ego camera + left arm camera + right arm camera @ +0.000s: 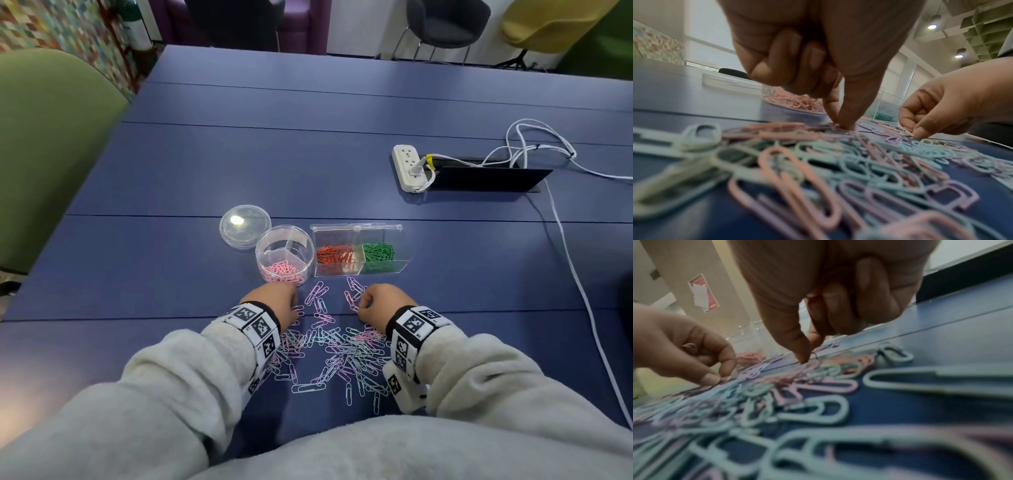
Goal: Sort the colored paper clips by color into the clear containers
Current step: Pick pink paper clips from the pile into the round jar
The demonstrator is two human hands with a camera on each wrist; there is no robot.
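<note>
Left hand: your left hand (274,301) sits low at the near middle of the desk (205,164), just in front of the round container. Its outer fingers are curled into the palm while thumb and forefinger (846,113) point down with tips together on a pale clip; a narrow pinch, though whether the clip is off the desk cannot be told.

Right hand: your right hand (380,301) is just beside the left, fingers curled under, thumb and forefinger (801,344) closed to a narrow pinch on a pale pink clip at the far edge of the pile.

Loose clips: the pastel paper clips (335,349), pink, lilac and light blue, lie scattered between your wrists toward the near edge.

Round container: the clear divided tub (285,251) holds pink clips (281,269) in its near section; its lid (245,226) lies touching it on the far left.

Rectangular container: the clear two-cell box (359,250) stands right of the tub, with orange clips (334,253) left and green clips (378,251) right.

Far right: a power strip (409,168) with white cables (534,150).
</note>
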